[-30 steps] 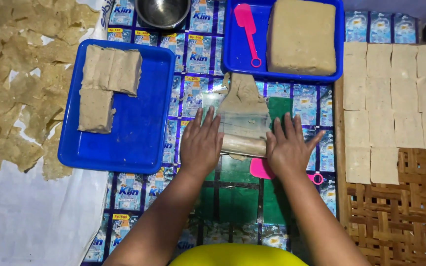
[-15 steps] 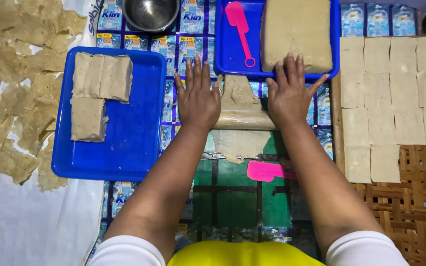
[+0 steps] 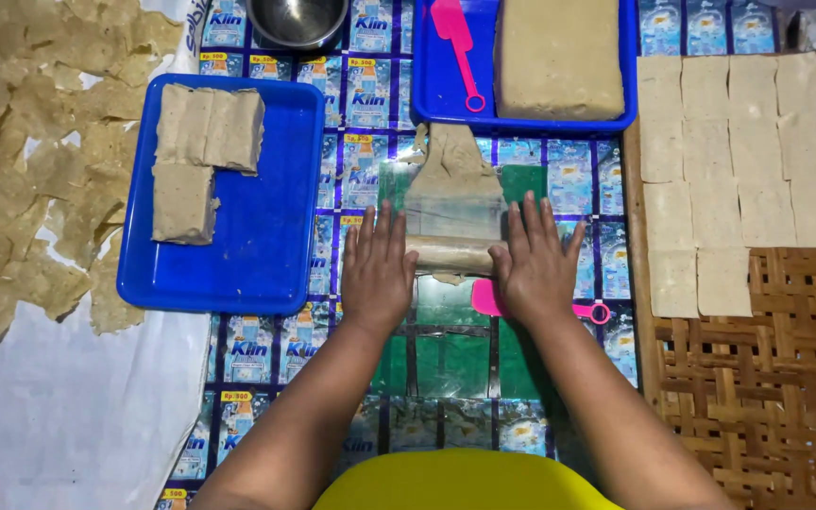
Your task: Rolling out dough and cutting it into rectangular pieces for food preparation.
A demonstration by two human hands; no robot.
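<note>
Mat [image 3: 266, 349]: two blue trays [image 3: 276, 236], two hands [image 3: 455, 269].

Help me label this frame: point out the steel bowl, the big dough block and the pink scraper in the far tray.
steel bowl [image 3: 297, 19], head view, inner base.
big dough block [image 3: 557, 57], head view, top face.
pink scraper [image 3: 455, 38], head view, handle.

Both hands lay flat, palms down, fingers spread toward twelve o'clock — left hand [image 3: 377, 274] beside right hand [image 3: 535, 269], forearms converging from six.
</note>
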